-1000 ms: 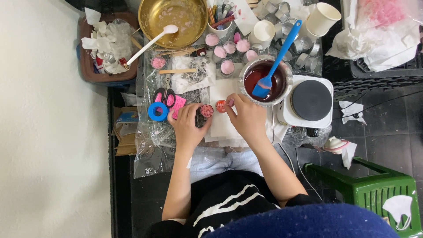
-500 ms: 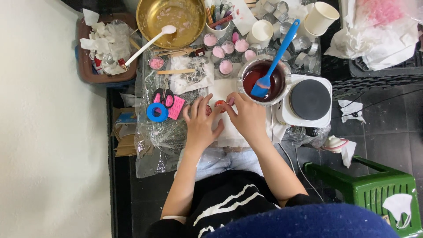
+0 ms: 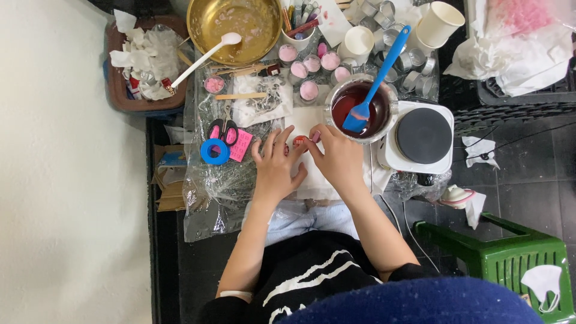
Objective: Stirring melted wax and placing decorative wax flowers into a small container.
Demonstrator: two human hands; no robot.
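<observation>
Small red piece (image 3: 299, 141) lies on the white sheet (image 3: 312, 180) at mid-table, just left of the pot (image 3: 360, 108) of red liquid. Likely light, small, possibly soft or tacky — best pinched at its sides with fingertips only. Left hand (image 3: 275, 168) lies palm-down, fingers spread, tips at the piece. Right hand (image 3: 338, 157) is curled, thumb and forefinger closing on it from the right — how firm the grip is, cannot tell. Both forearms angle in from the near edge.

White wall (image 3: 66, 180), dark floor (image 3: 528, 174), green stool (image 3: 504, 252)
</observation>
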